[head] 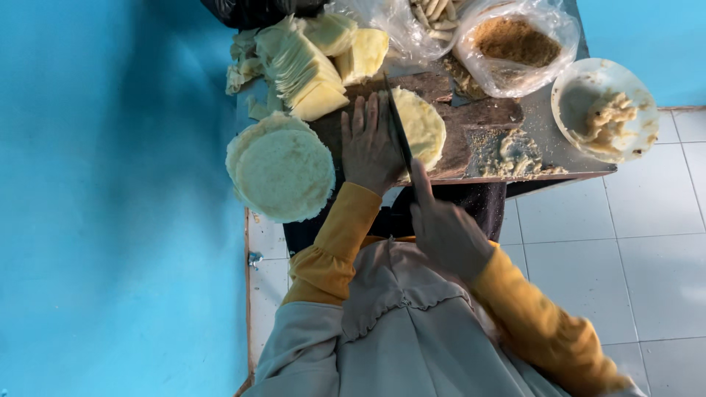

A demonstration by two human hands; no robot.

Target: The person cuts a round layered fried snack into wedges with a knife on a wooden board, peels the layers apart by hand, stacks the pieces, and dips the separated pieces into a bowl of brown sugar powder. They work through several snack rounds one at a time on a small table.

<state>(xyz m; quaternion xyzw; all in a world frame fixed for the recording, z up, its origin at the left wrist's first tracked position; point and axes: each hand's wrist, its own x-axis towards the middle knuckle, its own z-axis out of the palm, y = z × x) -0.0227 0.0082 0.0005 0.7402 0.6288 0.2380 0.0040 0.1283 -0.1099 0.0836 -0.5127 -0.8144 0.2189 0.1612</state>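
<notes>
At the frame's upper centre, a pale round wrapper stack (423, 125) lies on a wooden board (478, 117). The left hand (370, 143) presses it, fingers flat and together, while right hand (445, 228) fingers clamp a knife (399, 132) mid-cut. A whole stack (283, 173) waits left; steady downward pressure seems needed.

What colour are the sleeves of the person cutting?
Mustard yellow sleeves, best seen in the head view; the right hand holds the knife.

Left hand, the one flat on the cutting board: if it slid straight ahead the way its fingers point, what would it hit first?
Probably the fanned pile of cut yellow wedges past the left hand; depth is hard to judge from above.
</notes>
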